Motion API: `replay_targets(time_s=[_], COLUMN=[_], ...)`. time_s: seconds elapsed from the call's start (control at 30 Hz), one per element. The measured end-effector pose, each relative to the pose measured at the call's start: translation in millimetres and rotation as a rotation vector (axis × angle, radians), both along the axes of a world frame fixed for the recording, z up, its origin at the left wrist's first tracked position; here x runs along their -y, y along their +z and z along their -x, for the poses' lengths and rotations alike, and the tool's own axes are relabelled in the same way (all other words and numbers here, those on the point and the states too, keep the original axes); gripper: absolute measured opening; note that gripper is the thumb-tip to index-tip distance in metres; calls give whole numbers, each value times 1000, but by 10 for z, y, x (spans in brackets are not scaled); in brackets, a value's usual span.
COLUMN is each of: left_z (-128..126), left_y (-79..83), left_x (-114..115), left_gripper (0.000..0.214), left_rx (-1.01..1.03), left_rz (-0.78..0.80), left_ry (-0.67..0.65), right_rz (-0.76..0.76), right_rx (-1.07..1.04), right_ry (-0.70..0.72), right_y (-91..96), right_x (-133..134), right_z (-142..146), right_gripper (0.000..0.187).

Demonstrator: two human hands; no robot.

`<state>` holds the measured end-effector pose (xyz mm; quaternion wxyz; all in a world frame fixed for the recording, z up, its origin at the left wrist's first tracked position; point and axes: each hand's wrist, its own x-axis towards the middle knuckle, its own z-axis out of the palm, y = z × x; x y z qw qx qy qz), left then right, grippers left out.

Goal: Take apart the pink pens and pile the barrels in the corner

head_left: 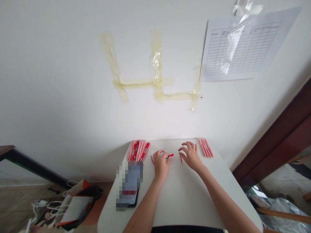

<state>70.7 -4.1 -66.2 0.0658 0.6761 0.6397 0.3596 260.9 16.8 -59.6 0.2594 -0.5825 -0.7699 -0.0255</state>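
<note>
My left hand (160,162) rests on the white table (184,197) with its fingers curled round a small red pen cap (170,156) that sticks out to the right. My right hand (191,154) hovers just right of it, fingers spread and bent, with a thin red piece (181,159) at the thumb; whether it is pinched I cannot tell. A heap of pink pens with red caps (139,150) lies at the far left of the table. Several plain pink pen barrels (205,147) lie in a row beyond my right hand.
A phone (130,184) lies on the table's left side. The table stands against a white wall with yellowed tape strips (155,81) and a printed form sheet (243,45). A bag and cables (73,204) lie on the floor at left; a dark door frame (279,136) is at right.
</note>
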Motion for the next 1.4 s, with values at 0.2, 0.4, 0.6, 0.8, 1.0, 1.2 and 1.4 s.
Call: replay_targets(time_s=[0.2,0.4,0.6,0.8,1.0,1.2,1.4], left_z=[-35,-55,-52,-32,-51,-20,-7], left_y=[-32,-53,-38,-44,-38,-13,9], left_x=[14,23,15,-1,12,-2,-1], left_gripper=[10,9,11,11,15,12,12], left_rx=[-40,-60,-14,-4,-1,43,60], left_rz=[-27,-42,-39,-28,-58,-121,-167], left_ry=[-86,-124,-69,-30,-89,-100,-161], right_rz=[23,30,26,17,41,92,140], right_rx=[-20,-91,-286,-495,-596,-538,-452], right_ry=[62,71,-8,-138,-165,-144,-101], right_y=[-114,-196,-250,-273,-289,-298,-288], right_x=[195,207,203,189,204,219,243], right_z=[13,81,51,-54,-59,-31,50], right_gripper=[26,21,25,31,34,28,25])
